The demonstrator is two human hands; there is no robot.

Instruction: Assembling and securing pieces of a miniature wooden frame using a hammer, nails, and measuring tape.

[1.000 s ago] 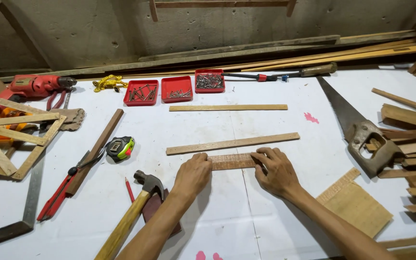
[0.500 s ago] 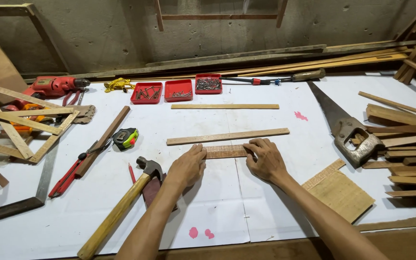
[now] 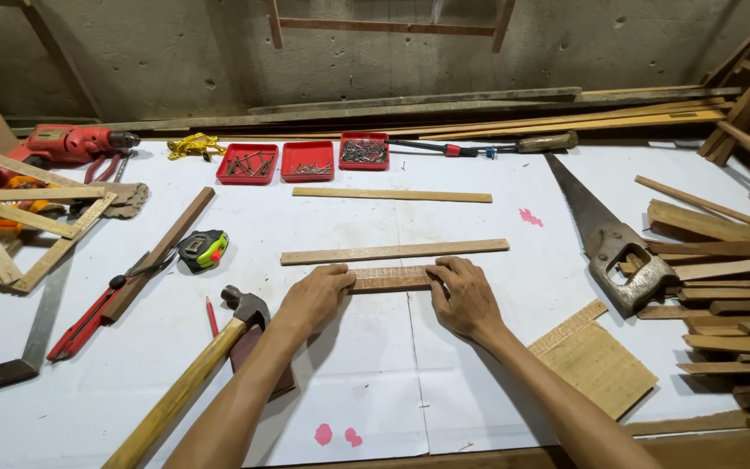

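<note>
Trouble maybe here: short wood piece point(image 3: 390, 278) in the middle of the white table point(image 3: 375, 382), pinched at its ends by left hand point(image 3: 314, 298) and right hand point(image 3: 464, 297), could slip and bump the long strip point(image 3: 395, 252) just beyond, or the hammer point(image 3: 219, 343) near left.

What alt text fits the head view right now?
Both hands, left hand and right hand, press the ends of a short wooden strip on a white table, beside a longer strip; a hammer lies left, a handsaw right.
</note>
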